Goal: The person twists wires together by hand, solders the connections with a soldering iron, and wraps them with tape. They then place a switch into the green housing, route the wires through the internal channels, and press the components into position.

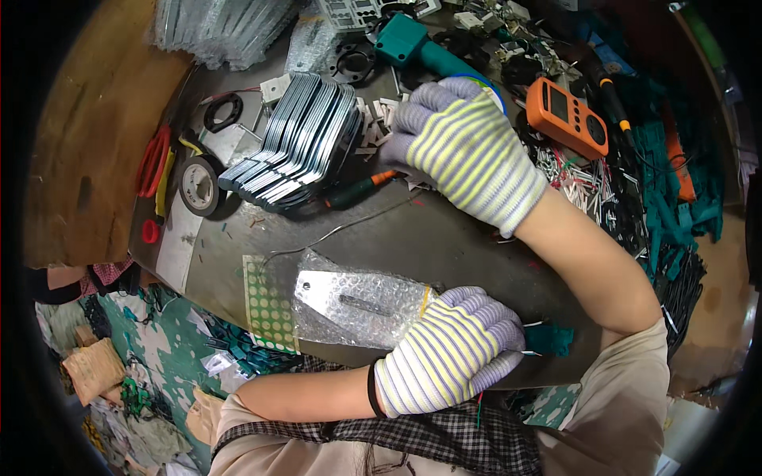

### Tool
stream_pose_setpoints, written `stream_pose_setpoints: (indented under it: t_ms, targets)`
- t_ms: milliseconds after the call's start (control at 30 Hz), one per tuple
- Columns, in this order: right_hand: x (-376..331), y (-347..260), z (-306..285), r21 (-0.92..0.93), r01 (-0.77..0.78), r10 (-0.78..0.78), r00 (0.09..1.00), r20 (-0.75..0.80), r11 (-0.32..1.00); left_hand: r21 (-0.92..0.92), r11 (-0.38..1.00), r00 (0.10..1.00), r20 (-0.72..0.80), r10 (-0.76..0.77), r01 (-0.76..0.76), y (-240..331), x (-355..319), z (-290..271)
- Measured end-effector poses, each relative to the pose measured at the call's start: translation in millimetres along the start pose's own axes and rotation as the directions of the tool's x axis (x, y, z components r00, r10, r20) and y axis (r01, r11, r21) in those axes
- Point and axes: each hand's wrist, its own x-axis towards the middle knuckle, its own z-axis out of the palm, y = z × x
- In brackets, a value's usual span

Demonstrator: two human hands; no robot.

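Observation:
Both my hands wear striped grey, white and yellow knit gloves. My left hand (452,349) is closed near the table's front edge, its fingers curled over whatever they grip. Just past its fingertips lies a dark teal plastic piece (552,340) with thin white leads; thin wires hang below the hand. Farther back, my right hand (464,151) is closed too, its fingertips hidden beneath the glove. Close to it lie small white pieces (373,119) and a black-and-orange handled tool (361,191). Bubble wrap (357,305) with a flat silvery plate (349,293) lies beside my left hand.
A stack of bent metal strips (298,147) stands at centre left, near black tape (200,186) and red-handled scissors (153,163). An orange meter (567,118) lies to the right, beside piled wires (583,186) and teal parts (659,190). A teal power tool (421,51) lies behind.

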Motion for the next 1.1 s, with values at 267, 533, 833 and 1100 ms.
stream_pose_setpoints:
  t_ms: [267, 533, 833, 1100]
  targets:
    - [36.5, -14.4, 10.5, -0.126, -0.256, 0.285, 0.867, 0.409, 0.959, -0.017, 0.999, 0.999, -0.018, 0.041, -0.042, -6.1, -3.7, 0.6]
    - [43.5, -1.7, 25.2, -0.075, 0.092, -0.058, 0.927, 0.37, 0.993, -0.036, 0.998, 0.998, 0.008, 0.061, -0.06, 1.4, 0.9, -1.1]
    - [-1.0, -25.7, -27.0, -0.28, -0.172, 0.198, 0.978, 0.068, 0.945, 0.042, 0.999, 0.999, 0.041, -0.027, 0.025, 8.3, -0.4, 2.4]
    - [-174.6, -116.7, -140.6, 0.872, -0.377, 0.781, 0.421, 0.461, -0.311, 0.077, 0.996, 0.997, 0.055, -0.05, 0.045, 12.7, 0.4, 3.8]
